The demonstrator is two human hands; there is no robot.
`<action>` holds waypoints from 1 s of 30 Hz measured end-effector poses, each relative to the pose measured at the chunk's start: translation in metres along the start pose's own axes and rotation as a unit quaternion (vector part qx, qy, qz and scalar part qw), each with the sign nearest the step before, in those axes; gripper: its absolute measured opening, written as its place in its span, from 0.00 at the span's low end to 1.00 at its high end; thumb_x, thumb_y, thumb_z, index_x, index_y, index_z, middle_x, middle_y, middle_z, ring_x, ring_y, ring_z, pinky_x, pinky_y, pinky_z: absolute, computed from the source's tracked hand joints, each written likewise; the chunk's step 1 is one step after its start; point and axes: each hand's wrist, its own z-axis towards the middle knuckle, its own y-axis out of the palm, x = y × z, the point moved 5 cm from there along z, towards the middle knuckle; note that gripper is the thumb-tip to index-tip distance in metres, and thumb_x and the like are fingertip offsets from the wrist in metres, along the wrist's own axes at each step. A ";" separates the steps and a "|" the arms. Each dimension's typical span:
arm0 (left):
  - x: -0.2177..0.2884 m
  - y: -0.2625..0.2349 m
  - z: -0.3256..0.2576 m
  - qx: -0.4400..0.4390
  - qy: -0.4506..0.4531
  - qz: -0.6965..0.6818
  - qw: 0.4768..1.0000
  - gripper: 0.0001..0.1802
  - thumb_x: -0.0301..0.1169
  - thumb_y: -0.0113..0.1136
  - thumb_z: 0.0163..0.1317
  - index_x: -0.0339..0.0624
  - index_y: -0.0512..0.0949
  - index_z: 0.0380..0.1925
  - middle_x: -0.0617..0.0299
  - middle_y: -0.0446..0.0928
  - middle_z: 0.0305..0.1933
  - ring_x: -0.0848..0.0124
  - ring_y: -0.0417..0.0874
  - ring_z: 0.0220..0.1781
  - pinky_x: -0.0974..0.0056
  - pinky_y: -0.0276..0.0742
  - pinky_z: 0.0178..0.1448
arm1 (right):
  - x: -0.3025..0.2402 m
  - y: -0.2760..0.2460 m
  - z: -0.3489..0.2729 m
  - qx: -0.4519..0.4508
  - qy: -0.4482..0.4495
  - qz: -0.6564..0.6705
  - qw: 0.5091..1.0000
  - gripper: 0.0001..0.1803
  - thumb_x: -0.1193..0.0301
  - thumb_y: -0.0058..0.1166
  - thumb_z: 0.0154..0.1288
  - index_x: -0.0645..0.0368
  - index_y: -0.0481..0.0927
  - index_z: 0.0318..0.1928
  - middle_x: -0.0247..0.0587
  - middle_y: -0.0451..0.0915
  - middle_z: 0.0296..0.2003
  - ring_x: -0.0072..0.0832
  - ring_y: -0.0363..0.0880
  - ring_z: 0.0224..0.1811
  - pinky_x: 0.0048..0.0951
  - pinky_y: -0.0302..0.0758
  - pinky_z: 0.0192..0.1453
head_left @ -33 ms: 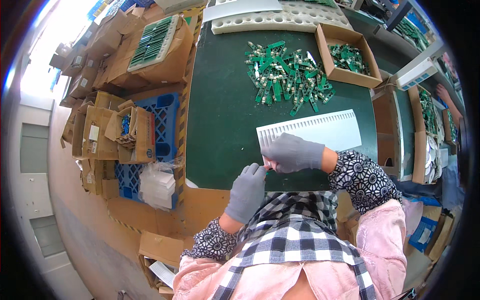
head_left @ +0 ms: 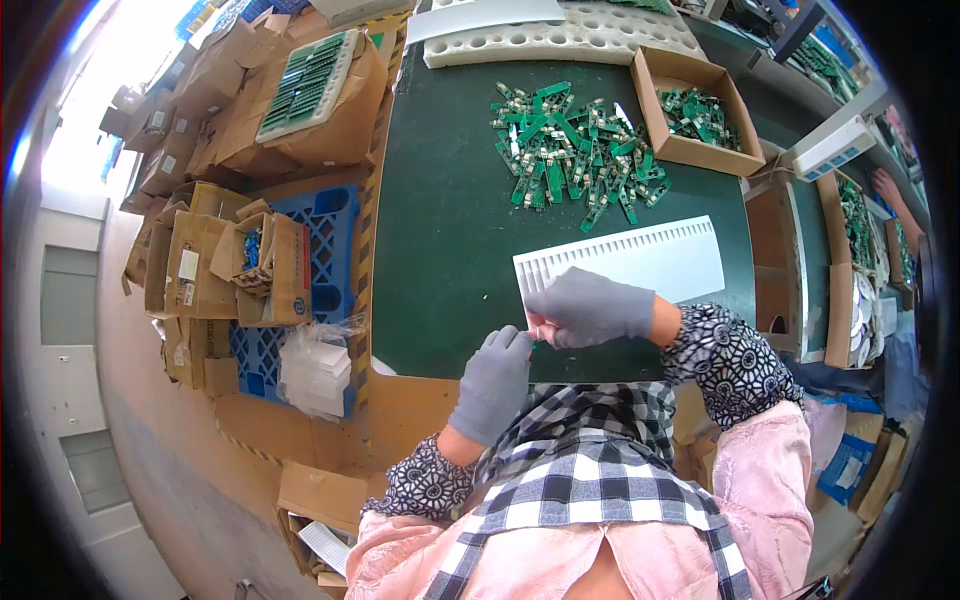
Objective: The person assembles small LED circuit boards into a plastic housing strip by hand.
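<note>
Both my hands, in grey gloves with bare fingertips, meet at the near edge of the table. My left hand [head_left: 496,375] is closed, its fingertips pinched against those of my right hand [head_left: 585,312], which is closed too. Between them a sliver of bright green shows, apparently a small green circuit board; the fingers hide most of it. A white slotted tray [head_left: 650,262] lies just beyond, and my right hand covers its near left part. Farther off is a loose pile of small green circuit boards [head_left: 575,150] with pale metal-coloured parts on them.
A cardboard box [head_left: 705,155] of similar boards stands at the table's far right. Along the far edge lies a white foam tray with round holes [head_left: 560,38]. Left of the dark green table [head_left: 430,250] are cartons [head_left: 195,255] and a blue pallet [head_left: 335,240]. Another person's arm [head_left: 893,195] shows at far right.
My right hand has shifted very slightly to the right. Everything else looks the same.
</note>
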 end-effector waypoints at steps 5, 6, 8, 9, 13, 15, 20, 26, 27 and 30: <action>-0.015 -0.006 -0.001 -0.033 -0.092 -0.169 0.981 0.08 0.22 0.60 0.63 0.34 0.80 0.42 0.60 0.80 0.34 0.67 0.83 0.36 0.64 0.80 0.40 | 0.006 -0.023 -0.047 0.156 0.098 0.322 0.928 0.09 0.71 0.59 0.63 0.64 0.78 0.36 0.28 0.71 0.19 0.20 0.71 0.21 0.24 0.68 0.29; -0.023 -0.002 -0.004 -0.055 -0.176 -0.302 0.935 0.07 0.22 0.61 0.64 0.32 0.80 0.41 0.62 0.81 0.34 0.73 0.83 0.35 0.68 0.80 0.40 | 0.005 -0.023 -0.057 0.179 0.153 0.403 0.884 0.08 0.71 0.59 0.64 0.64 0.79 0.37 0.24 0.70 0.20 0.15 0.68 0.22 0.21 0.65 0.29; -0.021 0.005 -0.001 -0.075 -0.214 -0.376 0.899 0.06 0.23 0.61 0.65 0.31 0.80 0.40 0.62 0.81 0.34 0.76 0.83 0.35 0.70 0.80 0.41 | 0.002 -0.009 -0.076 0.219 0.234 0.487 0.812 0.06 0.71 0.58 0.65 0.61 0.80 0.36 0.20 0.69 0.21 0.10 0.63 0.24 0.17 0.60 0.29; -0.021 0.012 -0.001 -0.088 -0.253 -0.444 0.855 0.06 0.24 0.61 0.66 0.30 0.79 0.39 0.61 0.81 0.35 0.79 0.82 0.36 0.72 0.81 0.41 | -0.001 0.001 -0.080 0.221 0.238 0.489 0.809 0.06 0.71 0.58 0.65 0.61 0.80 0.36 0.20 0.69 0.21 0.10 0.63 0.24 0.17 0.60 0.29; -0.012 0.024 0.011 -0.121 -0.272 -0.490 0.819 0.07 0.24 0.58 0.67 0.29 0.77 0.39 0.56 0.82 0.35 0.73 0.85 0.37 0.72 0.83 0.43 | 0.002 0.028 -0.092 0.267 0.243 0.420 0.833 0.07 0.70 0.61 0.64 0.62 0.81 0.36 0.20 0.69 0.20 0.11 0.61 0.22 0.19 0.59 0.27; -0.014 0.024 0.013 -0.128 -0.273 -0.493 0.816 0.07 0.24 0.58 0.67 0.29 0.77 0.39 0.55 0.82 0.35 0.72 0.85 0.37 0.71 0.83 0.42 | 0.001 0.034 -0.092 0.270 0.274 0.369 0.846 0.07 0.71 0.61 0.64 0.62 0.81 0.37 0.23 0.68 0.19 0.11 0.61 0.22 0.20 0.60 0.26; -0.019 0.023 0.015 -0.146 -0.276 -0.506 0.804 0.07 0.24 0.57 0.66 0.29 0.76 0.39 0.53 0.81 0.35 0.70 0.86 0.35 0.71 0.83 0.41 | -0.001 0.042 -0.090 0.284 0.291 0.344 0.846 0.08 0.69 0.62 0.64 0.61 0.82 0.38 0.26 0.68 0.17 0.13 0.62 0.20 0.22 0.61 0.26; -0.021 0.025 0.015 -0.155 -0.275 -0.500 0.806 0.07 0.24 0.58 0.65 0.29 0.76 0.39 0.53 0.81 0.35 0.70 0.86 0.34 0.71 0.83 0.39 | 0.002 0.046 -0.086 0.308 0.291 0.321 0.847 0.07 0.69 0.62 0.64 0.59 0.81 0.37 0.28 0.66 0.16 0.15 0.62 0.19 0.24 0.61 0.25; -0.021 0.024 0.015 -0.155 -0.275 -0.497 0.808 0.07 0.25 0.58 0.65 0.29 0.76 0.38 0.53 0.81 0.34 0.70 0.86 0.34 0.71 0.83 0.39 | 0.001 0.045 -0.085 0.305 0.294 0.305 0.853 0.07 0.69 0.62 0.64 0.59 0.81 0.36 0.28 0.66 0.16 0.15 0.62 0.19 0.24 0.61 0.25; -0.020 0.023 0.016 -0.156 -0.276 -0.496 0.809 0.08 0.25 0.58 0.65 0.29 0.76 0.38 0.53 0.81 0.34 0.70 0.86 0.34 0.71 0.83 0.39 | 0.000 0.042 -0.084 0.300 0.299 0.289 0.858 0.06 0.69 0.62 0.64 0.59 0.81 0.36 0.28 0.66 0.16 0.16 0.62 0.19 0.25 0.62 0.25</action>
